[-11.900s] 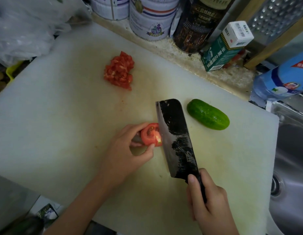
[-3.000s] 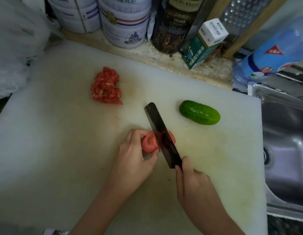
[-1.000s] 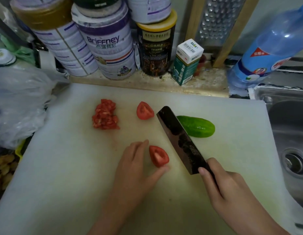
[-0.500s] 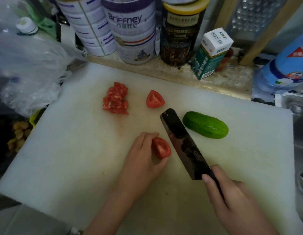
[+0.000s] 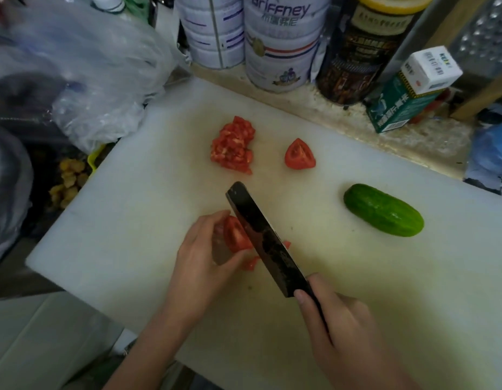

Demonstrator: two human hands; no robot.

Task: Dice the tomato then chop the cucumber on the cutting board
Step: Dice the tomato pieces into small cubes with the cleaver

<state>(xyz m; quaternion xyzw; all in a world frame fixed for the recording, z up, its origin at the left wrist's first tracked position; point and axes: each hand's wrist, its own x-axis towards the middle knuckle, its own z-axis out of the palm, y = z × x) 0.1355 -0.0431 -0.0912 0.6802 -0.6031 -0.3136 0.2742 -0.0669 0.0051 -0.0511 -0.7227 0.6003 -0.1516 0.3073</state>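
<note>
Our left hand (image 5: 205,257) pinched a tomato wedge (image 5: 235,235) between curled fingers and thumb, near the front middle of the white cutting board (image 5: 131,220). Our right hand (image 5: 342,327) was wrapped round the handle of the dark cleaver (image 5: 264,240), whose blade stood against the wedge's right side. We judged the wedge soft, wet and likely to slide on its juice. The best hold seemed to be on the skin side, fingertips tucked back from the edge, with light pressure so the flesh would not crush. Its cut face was red and moist, and a few small cut bits (image 5: 251,263) lay just beside the blade. Farther back sat a pile of diced tomato (image 5: 233,146), with a second wedge (image 5: 300,154) near it on the right, still uncut. The cucumber (image 5: 383,210) lay whole, well apart to the right, dark green and glossy. We expected it to be firm but apt to roll, so it would want a steadying hold across its middle.
</note>
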